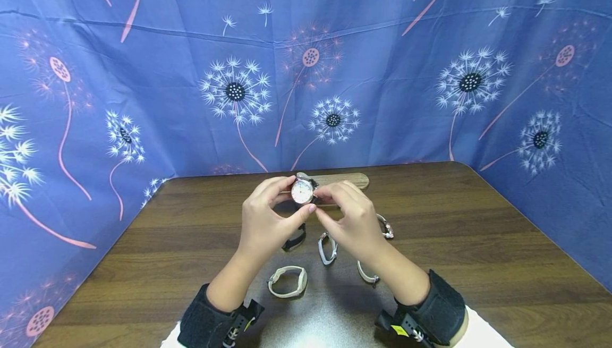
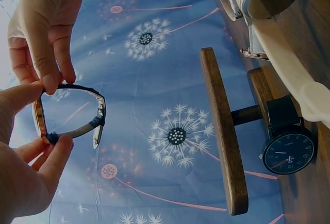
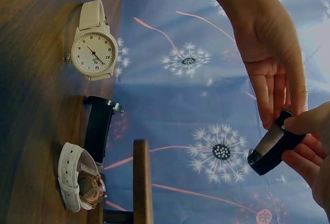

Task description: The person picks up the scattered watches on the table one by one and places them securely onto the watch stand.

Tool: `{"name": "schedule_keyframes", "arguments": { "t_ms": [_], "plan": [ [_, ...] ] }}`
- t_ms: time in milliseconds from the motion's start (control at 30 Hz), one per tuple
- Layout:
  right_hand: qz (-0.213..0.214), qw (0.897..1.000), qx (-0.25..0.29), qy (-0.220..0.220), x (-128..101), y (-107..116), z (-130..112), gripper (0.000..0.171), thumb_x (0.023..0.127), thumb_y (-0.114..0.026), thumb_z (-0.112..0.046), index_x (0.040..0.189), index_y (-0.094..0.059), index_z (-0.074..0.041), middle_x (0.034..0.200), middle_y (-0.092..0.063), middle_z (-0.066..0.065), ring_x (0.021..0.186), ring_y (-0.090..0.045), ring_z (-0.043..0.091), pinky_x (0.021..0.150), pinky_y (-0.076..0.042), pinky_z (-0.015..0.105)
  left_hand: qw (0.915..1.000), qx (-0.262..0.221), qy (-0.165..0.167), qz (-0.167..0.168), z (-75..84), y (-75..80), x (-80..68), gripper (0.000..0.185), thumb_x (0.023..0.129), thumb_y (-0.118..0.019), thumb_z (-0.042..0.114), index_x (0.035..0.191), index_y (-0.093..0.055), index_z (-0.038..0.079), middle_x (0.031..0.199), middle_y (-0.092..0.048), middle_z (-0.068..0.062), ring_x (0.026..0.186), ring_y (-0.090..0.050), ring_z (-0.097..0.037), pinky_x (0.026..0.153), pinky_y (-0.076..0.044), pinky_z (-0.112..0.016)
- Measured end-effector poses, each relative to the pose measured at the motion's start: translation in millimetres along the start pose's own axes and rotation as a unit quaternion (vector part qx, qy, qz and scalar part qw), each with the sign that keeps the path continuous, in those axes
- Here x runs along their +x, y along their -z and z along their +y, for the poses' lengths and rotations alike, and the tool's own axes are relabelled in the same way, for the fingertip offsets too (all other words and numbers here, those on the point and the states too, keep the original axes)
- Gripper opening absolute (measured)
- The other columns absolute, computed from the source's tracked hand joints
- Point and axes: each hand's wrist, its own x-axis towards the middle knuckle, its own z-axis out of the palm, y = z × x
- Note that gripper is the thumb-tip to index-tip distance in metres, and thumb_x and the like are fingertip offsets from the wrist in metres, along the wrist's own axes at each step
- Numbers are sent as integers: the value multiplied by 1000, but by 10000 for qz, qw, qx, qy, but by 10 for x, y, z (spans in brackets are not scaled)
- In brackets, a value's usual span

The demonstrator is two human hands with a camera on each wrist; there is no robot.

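Both hands hold a wristwatch with a white dial, rose-gold case and dark strap, raised above the table near the far edge. My left hand pinches the case from the left between thumb and fingers. From the right, the fingers of my right hand pinch it by the strap side. The left wrist view shows its strap curving round in a loop, fastened at the buckle. In the right wrist view the dark band hangs from the fingertips, its dial hidden.
Behind the hands stands a wooden bar stand. Around it on the table lie a black-strapped watch, a cream watch, a pale grey watch and more white-strapped watches. A blue dandelion cloth hangs behind.
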Motion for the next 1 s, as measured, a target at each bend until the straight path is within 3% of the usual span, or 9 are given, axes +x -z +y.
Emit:
{"name": "schedule_keyframes", "arguments": {
  "t_ms": [267,400,600,833,1000],
  "plan": [
    [-20,10000,12,75,2,-1,-27,26,72,-80,2,94,-66,-1,89,-69,6,82,-62,19,77,-51,29,9999,65,133,-21,46,10,6,58,67,-90,7,116,-64,-9,112,-63,-16,99,-65,-21,83,-55,-23],
    [-17,9999,21,112,1,-6,-36,26,72,-80,4,94,-66,-1,88,-70,6,80,-62,19,76,-51,29,9998,210,39,-14,52,16,8,56,67,-90,7,115,-65,-9,113,-64,-16,100,-65,-22,83,-55,-22],
    [-26,10000,21,85,0,-9,-33,25,72,-80,3,93,-66,-2,88,-69,6,81,-62,19,77,-51,29,9949,877,-479,128,22,29,24,53,67,-90,14,111,-68,-7,110,-68,-14,91,-68,-19,78,-57,-27],
    [-182,9998,-4,-19,9,1,-3,30,71,-81,3,97,-66,0,90,-70,7,81,-63,19,77,-52,28,9814,1563,-1085,257,-29,52,51,50,68,-88,17,107,-68,-6,105,-69,-13,92,-66,-20,81,-55,-30],
    [-248,9994,-167,-155,26,42,54,34,69,-83,1,99,-66,0,91,-69,8,80,-63,20,73,-53,32,9677,2043,-1468,170,-118,108,84,52,65,-90,18,105,-68,-6,102,-69,-16,92,-65,-27,83,-53,-38]
  ]
}}
